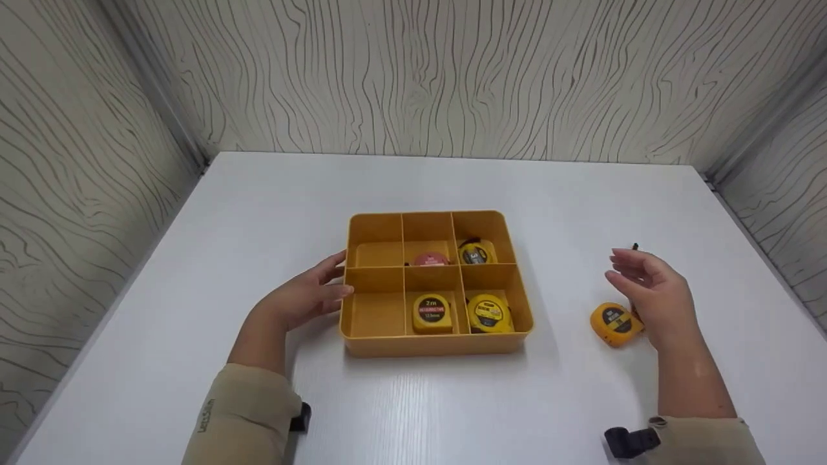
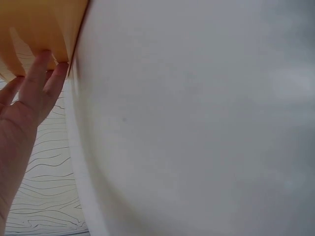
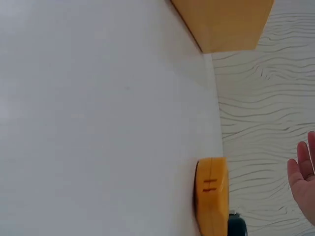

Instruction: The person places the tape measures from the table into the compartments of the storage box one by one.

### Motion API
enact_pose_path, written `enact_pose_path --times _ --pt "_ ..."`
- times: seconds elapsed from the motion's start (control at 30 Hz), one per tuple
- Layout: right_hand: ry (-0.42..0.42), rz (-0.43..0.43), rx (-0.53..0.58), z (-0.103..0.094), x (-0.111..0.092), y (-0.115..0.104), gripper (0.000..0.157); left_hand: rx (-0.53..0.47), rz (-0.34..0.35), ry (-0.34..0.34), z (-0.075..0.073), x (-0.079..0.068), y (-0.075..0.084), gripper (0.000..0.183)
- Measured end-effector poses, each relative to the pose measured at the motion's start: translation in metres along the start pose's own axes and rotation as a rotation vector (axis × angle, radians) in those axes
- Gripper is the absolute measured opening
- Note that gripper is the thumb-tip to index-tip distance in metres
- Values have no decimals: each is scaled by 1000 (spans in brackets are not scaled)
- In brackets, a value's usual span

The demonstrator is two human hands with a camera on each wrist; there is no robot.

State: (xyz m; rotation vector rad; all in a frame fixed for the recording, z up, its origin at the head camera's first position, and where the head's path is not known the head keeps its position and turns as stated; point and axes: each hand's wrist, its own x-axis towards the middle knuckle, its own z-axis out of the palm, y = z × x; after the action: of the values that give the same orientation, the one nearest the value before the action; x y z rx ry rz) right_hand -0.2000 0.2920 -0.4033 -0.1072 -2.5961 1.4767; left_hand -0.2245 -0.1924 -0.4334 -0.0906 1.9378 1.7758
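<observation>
My left hand (image 1: 307, 297) touches the left wall of a tan divided box (image 1: 436, 345), thumb at the rim and fingertips against the side. In the left wrist view, the fingers (image 2: 37, 81) reach up fairly straight against that wall. My right hand (image 1: 656, 290) hovers over the table at the right with loosely bent fingers, holding nothing. An orange tape measure (image 1: 614, 324) lies beside it, partly overlapped by the hand. The right wrist view shows this tape measure (image 3: 211, 196) edge-on, with a dark object (image 3: 237, 225) behind it.
Inside the box are a pink tape measure (image 1: 431, 259) and a yellow one (image 1: 477, 252) in the back row. The front row holds a 2 m yellow tape measure (image 1: 431, 314) and another yellow one (image 1: 489, 314). Wood-grain panels (image 1: 413, 77) enclose the white table (image 1: 284, 194).
</observation>
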Motion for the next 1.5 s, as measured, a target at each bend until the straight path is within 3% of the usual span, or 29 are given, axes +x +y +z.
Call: enact_pose_path --times 0.23,0.4,0.77,0.9,1.17,1.5 --pt "-35 94 -17 -14 -4 27 55 1 -2 3 0 -2 0 90" --pt "-77 119 -67 -19 -8 40 61 7 -5 4 1 -1 1 86" --pt "-215 113 -183 -22 -15 50 64 19 -10 11 1 -1 1 81" --pt "-263 104 -204 -22 -14 54 65 4 3 -16 -1 0 0 79" --pt "-372 190 -177 -16 -10 62 91 9 6 -32 -2 1 1 81" --pt "-339 199 -202 -5 -3 63 95 28 -14 -1 0 -1 2 79"
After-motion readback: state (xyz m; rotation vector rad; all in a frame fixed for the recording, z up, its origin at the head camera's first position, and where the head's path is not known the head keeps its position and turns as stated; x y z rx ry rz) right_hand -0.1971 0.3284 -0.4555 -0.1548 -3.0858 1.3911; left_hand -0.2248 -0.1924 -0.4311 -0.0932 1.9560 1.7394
